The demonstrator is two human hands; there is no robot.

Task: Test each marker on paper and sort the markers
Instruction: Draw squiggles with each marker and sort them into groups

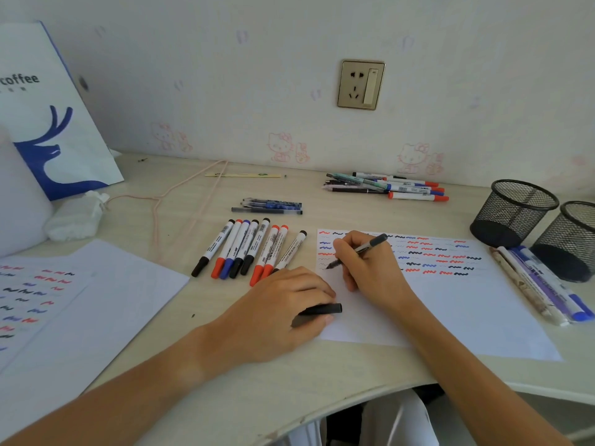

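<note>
**Right hand writes with a grey pen, left hand keeps the cap**

The right hand [367, 268] has its fingers curled around a thin grey pen [357, 251] and holds it tilted, with the tip touching the white test sheet [450, 304] near its left edge. The tip is below the rows of red, blue and black squiggles that fill the upper part of this sheet. The left hand [283, 313] rests on the desk [251, 381] at the left edge of the same sheet; its fingers are bent and pinch a black cap [322, 309], which lies almost flat and points to the right.

Just left of the sheet, a row of whiteboard markers [251, 249] lies side by side with red, blue and black caps. Behind this row there are a few dark pens [269, 206]. Farther back, near the wall, lies a loose pile of markers and pens [386, 186]. On the right, two black mesh pen cups [515, 210] lie on their sides, and some markers [544, 284] lie in front of them, beside the right edge of the sheet. At the far left a second sheet with squiggles [48, 294] lies on the desk, well apart from the hands.
</note>
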